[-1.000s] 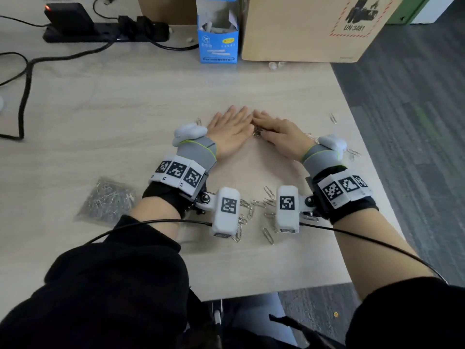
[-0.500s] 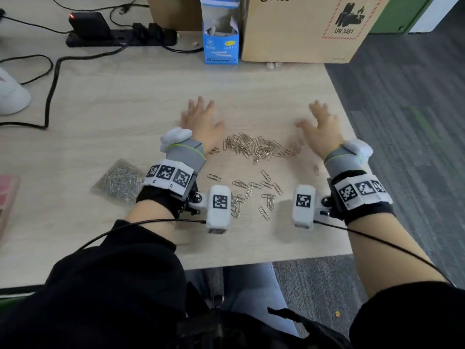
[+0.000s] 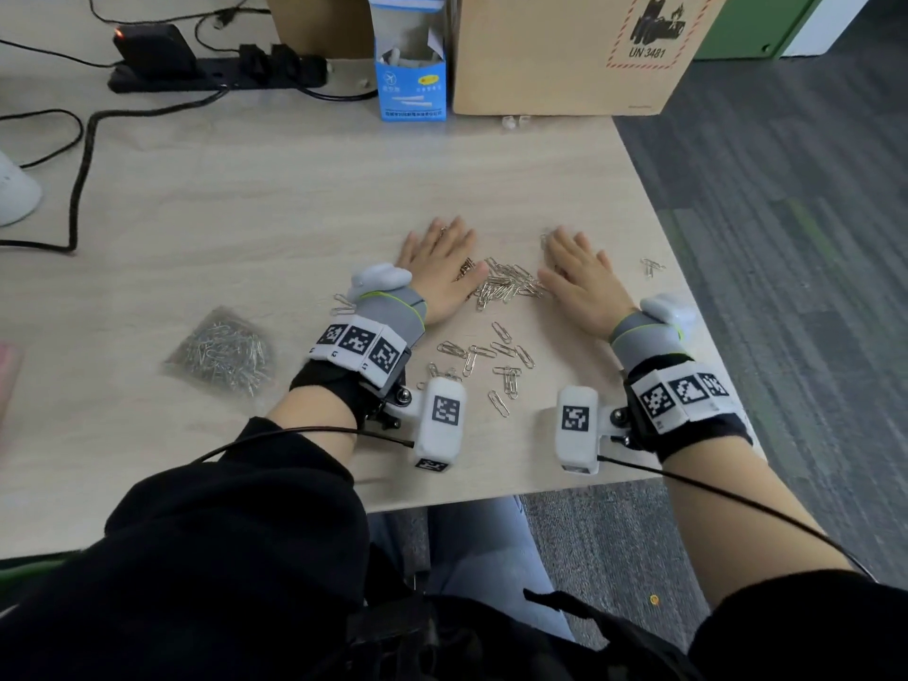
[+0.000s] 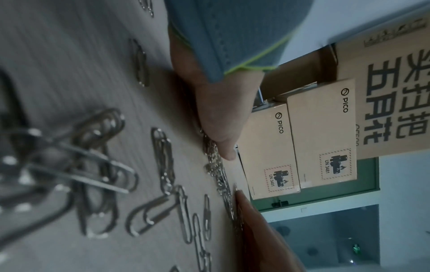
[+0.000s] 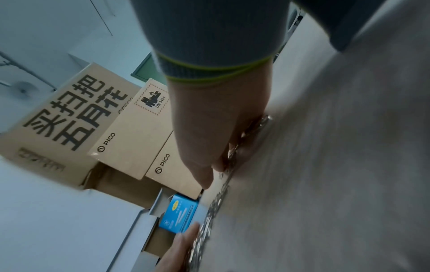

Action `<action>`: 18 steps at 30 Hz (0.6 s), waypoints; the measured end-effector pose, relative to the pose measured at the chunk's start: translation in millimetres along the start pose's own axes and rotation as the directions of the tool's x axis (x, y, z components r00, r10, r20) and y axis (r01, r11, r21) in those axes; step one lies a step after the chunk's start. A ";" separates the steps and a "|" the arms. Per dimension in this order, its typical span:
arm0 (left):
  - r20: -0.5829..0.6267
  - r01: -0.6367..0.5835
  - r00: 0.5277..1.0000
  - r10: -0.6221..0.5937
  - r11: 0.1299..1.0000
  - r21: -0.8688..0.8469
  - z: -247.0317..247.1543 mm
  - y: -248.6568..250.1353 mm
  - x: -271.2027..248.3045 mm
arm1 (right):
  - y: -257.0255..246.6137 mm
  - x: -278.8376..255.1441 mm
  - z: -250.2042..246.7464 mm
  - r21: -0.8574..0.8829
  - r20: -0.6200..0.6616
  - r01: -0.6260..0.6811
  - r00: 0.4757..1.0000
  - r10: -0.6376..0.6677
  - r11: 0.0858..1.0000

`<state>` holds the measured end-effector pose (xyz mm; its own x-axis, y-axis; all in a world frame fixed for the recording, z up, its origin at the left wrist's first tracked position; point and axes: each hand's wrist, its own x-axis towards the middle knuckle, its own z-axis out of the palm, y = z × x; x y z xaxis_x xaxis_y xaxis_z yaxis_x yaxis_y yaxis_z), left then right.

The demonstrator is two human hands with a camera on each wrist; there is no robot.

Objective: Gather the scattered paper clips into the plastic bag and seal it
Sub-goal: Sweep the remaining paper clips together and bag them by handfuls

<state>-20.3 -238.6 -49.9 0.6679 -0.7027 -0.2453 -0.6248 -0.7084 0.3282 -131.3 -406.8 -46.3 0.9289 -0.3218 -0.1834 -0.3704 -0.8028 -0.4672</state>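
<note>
A heap of silver paper clips [image 3: 506, 285] lies on the wooden table [image 3: 245, 213] between my two hands. My left hand [image 3: 439, 267] lies flat, palm down, at the heap's left side, its thumb [image 4: 223, 145] touching the clips [image 4: 216, 165]. My right hand [image 3: 580, 277] lies flat at the heap's right side with straight fingers [image 5: 202, 165] against the clips [image 5: 216, 202]. More loose clips [image 3: 491, 358] are scattered nearer me, between my wrists. A clear plastic bag [image 3: 221, 353] filled with clips rests on the table to the left of my left wrist.
A few stray clips [image 3: 652, 266] lie near the table's right edge, and some [image 3: 342, 304] lie left of my left hand. A blue box [image 3: 411, 71], cardboard boxes [image 3: 575, 51], a power strip [image 3: 216, 73] and cables stand at the back.
The hands, pressed together a second ago, swung wide apart half a second ago. They have now closed in again on both sides of the clip heap.
</note>
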 end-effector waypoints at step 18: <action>-0.250 -0.133 0.968 0.023 0.892 -0.431 -13.5 7.3 -31.2 | 23.8 -28.2 -13.5 0.197 -0.212 -0.215 0.943 0.256 0.957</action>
<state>-40.2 -221.0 -27.5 0.7334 -0.6798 -0.0017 -0.4716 -0.5107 0.7189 -166.3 -423.6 -40.5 0.7808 -0.6151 -0.1095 -0.5535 -0.5998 -0.5778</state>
